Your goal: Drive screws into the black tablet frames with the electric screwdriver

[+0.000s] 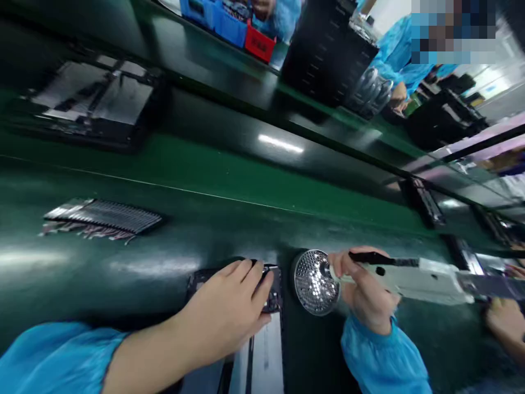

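My left hand [229,301] is bent over the upper end of an opened tablet [266,355], its fingertips pressing on the dark top part. Pale battery panels show below my palm; what lies under the fingers is hidden. In my right hand [369,290] is a pale electric screwdriver [435,282] with a dark lever, lying nearly level. Its tip end points left at a round metal dish [314,282] with a dotted, shiny inside. Whether the tip touches the dish I cannot tell. The dish stands just right of the tablet.
Flat parts with thin wires [104,216] lie at left. Opened tablets [94,104] sit on the far-left surface. Blue bins [229,24], a red bin [259,42] and a black rack [324,49] stand at the back. Another person's hand [506,323] is at far right.
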Available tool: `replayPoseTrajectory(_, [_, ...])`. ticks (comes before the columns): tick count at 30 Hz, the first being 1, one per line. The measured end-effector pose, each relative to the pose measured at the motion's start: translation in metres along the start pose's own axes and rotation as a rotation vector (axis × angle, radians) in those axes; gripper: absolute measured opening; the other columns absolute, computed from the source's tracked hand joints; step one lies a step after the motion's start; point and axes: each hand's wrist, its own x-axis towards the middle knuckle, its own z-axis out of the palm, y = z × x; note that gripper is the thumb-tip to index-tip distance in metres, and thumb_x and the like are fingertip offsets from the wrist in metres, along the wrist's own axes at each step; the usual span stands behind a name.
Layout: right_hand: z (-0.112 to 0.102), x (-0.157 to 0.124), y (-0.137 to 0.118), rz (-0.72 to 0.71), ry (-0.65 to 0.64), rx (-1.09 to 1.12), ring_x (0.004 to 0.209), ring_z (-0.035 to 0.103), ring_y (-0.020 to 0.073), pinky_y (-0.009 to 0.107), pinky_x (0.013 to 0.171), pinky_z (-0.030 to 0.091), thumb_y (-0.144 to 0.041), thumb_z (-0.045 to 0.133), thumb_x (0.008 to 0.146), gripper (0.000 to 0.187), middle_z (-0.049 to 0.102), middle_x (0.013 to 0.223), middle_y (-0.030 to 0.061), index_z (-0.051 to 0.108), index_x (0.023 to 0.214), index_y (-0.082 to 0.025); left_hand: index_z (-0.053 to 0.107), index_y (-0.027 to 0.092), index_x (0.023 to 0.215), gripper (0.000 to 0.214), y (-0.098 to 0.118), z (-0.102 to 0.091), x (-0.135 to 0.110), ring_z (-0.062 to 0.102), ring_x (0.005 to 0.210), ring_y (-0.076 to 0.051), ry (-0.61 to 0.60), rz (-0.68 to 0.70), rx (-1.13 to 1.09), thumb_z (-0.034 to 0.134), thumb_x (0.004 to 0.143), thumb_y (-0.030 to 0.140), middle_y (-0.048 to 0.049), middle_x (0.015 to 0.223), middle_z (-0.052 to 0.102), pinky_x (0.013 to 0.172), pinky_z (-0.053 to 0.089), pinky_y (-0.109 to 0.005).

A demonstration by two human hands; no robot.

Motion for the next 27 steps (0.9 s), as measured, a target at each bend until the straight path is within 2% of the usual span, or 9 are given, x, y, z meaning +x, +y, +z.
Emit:
replayPoseTrajectory(11, [0.0026,0.0016,-0.0014,-0.067,-0.010,-0.020,0.055,0.055,0.0151,0.032,0.063,0.048,-0.011,0.064,0.085,0.020,0.056,0.061,-0.0033,0.070,0.100,-0.022,0.073,0.008,0.119,0.054,0.0006,0.0043,-0.0024,0.069,0.099,-0.032,0.017,0.004,0.002,0.076,0.085,0.050,-0.0173,0.117,0.074,0.085,0.058,-0.042])
replayPoseTrajectory(27, [0.0029,0.0009,-0.0013,-0.049,-0.013,-0.022,0.055,0.054,0.0155,0.031,0.059,0.048,-0.008,0.061,0.085,0.021,0.054,0.062,-0.0032,0.068,0.100,-0.022,0.072,0.008,0.124,0.056,0.0008,0.0079,-0.0023,0.069,0.102,-0.032,0.007,-0.001,0.008,0.072,0.087,0.051,-0.0181,0.120,0.073,0.087,0.058,-0.043])
